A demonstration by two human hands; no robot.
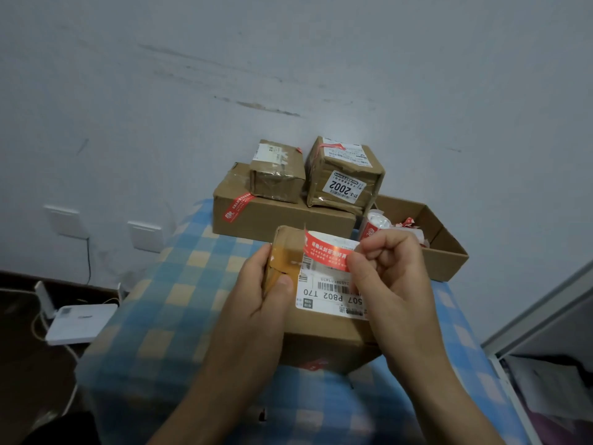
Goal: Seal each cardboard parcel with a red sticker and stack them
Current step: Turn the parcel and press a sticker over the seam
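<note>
The person is working on a cardboard parcel [324,335] at the middle of the desk [167,303], close to the near edge. Whether it is resting flat on the checked cloth or being tipped up slightly cannot be told.

The left hand [256,293] is gripping the parcel's left end, with the thumb pressing on the taped brown face there. The right hand [391,271] is curled, pinching the right end of the red sticker [327,253] between thumb and forefinger.

The sticker's long axis is running left to right across the far part of the parcel's top, just beyond the white label [330,297]. Its left end is sitting at the parcel's far left corner, seemingly already touching the cardboard. Its right end is being held a little above the top. The free end is therefore lying on the right-hand side, and the right hand is the nearer one to lay it down. Judging from this, the coming move is lowering that end rightward and downward onto the top while the left hand is steadying the parcel against the pull.

At the far edge of the desk, a wide flat box [282,216] is carrying two smaller parcels [277,170] side by side; that is where this one looks bound. An open box [446,248] at the far right corner is holding a sticker roll [373,224].
</note>
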